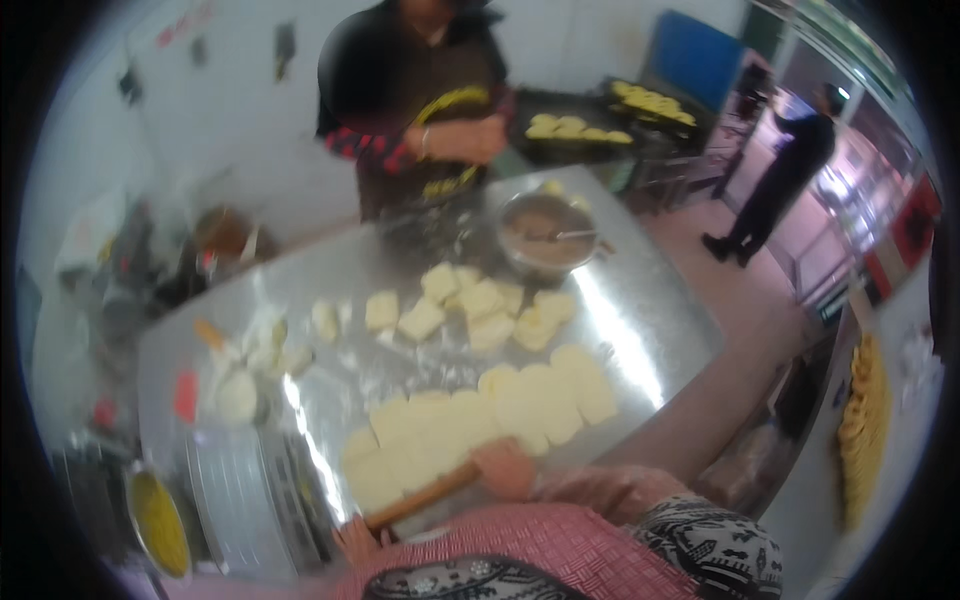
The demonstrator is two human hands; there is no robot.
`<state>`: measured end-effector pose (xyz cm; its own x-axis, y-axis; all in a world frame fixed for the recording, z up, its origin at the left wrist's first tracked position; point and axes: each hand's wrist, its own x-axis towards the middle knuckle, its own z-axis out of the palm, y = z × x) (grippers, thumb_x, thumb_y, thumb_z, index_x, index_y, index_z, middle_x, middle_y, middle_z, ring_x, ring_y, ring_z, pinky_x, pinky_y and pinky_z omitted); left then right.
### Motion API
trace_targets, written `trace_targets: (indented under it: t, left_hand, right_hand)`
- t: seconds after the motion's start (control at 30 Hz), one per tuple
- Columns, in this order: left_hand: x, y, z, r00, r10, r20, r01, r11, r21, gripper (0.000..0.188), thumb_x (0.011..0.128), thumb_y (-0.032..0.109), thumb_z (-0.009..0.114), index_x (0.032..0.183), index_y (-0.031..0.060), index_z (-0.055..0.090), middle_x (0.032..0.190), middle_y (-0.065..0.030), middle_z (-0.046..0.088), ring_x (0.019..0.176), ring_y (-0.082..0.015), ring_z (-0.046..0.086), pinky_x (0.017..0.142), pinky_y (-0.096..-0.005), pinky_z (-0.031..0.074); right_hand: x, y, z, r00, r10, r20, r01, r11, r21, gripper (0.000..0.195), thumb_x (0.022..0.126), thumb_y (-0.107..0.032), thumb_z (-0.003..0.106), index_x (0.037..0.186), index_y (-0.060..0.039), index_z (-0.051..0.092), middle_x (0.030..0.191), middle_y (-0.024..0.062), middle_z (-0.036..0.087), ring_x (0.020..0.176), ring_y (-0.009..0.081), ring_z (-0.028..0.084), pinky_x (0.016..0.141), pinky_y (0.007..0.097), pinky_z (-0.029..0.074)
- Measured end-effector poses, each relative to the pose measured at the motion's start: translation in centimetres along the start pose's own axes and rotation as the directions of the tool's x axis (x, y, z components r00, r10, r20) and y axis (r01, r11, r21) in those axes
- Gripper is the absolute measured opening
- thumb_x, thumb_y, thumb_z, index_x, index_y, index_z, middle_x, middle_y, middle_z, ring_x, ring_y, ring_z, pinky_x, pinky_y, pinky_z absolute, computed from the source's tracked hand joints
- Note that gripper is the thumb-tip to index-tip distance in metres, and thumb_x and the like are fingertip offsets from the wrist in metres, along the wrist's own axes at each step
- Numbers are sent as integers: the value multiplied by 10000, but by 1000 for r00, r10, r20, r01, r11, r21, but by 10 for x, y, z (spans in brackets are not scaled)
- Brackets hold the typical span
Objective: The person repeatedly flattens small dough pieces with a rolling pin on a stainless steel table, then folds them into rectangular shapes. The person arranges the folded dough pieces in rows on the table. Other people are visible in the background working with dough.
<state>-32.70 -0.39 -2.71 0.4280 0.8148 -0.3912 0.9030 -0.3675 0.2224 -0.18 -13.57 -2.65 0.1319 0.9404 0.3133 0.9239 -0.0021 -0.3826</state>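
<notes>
Both my hands are on a wooden rolling pin (424, 495) at the near edge of the metal table (645, 300). My left hand (355, 538) grips its left end and my right hand (506, 469) its right end. Just beyond the pin, flat pale dough pieces (480, 412) lie overlapping in a long band. Thicker dough pieces (487, 304) are heaped further back, with a few lying apart to their left. A metal bowl (547, 232) of brown filling, with a spoon in it, stands near the far edge.
Across the table stands a co-worker in a dark apron (420, 165). Trays of yellow dough pieces (574, 131) lie behind. Another person (795, 165) stands at the right, beyond the table. A red scraper (185, 395) and white container (237, 395) are at left; a bowl of yellow contents (159, 525) is lower left.
</notes>
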Motion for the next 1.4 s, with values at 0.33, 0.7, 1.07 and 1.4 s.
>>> trace_targets:
  t: [0.33, 0.7, 1.07, 1.4]
  left_hand:
    - [62, 25, -38, 901, 192, -389, -197, 980, 28, 704, 794, 346, 578, 1335, -47, 356, 1403, -249, 316, 1320, -380, 273, 1072, -580, 142]
    - [200, 55, -97, 875, 211, -435, -208, 977, 56, 570, 853, 255, 508, 1348, 10, 366, 1435, -178, 318, 1356, -352, 232, 1078, -583, 116]
    - [228, 35, -86, 823, 246, -513, -254, 966, 55, 517, 863, 207, 493, 1318, -17, 394, 1430, -197, 314, 1362, -363, 202, 1104, -521, 113]
    - [84, 24, -36, 854, 248, -458, -253, 966, 51, 615, 790, 240, 559, 1315, -29, 388, 1395, -226, 324, 1331, -396, 226, 1080, -565, 116]
  right_hand:
    - [36, 16, -23, 965, 179, 192, -173, 984, -50, 476, 760, -327, 618, 1145, -66, 517, 1158, 121, 506, 1145, 285, 442, 991, 495, 277]
    - [158, 63, 18, 940, 333, 76, -300, 911, -283, 622, 856, -416, 498, 1313, -3, 410, 1438, 140, 307, 1348, 283, 251, 1072, 538, 178]
    - [176, 59, 13, 953, 281, 117, -222, 904, -365, 576, 858, -414, 488, 1255, 1, 463, 1403, 146, 354, 1319, 290, 293, 1066, 528, 192]
    - [51, 2, -3, 985, 122, 126, -77, 947, -311, 677, 816, -381, 588, 1321, 16, 372, 1324, 186, 419, 1257, 310, 368, 1021, 479, 246]
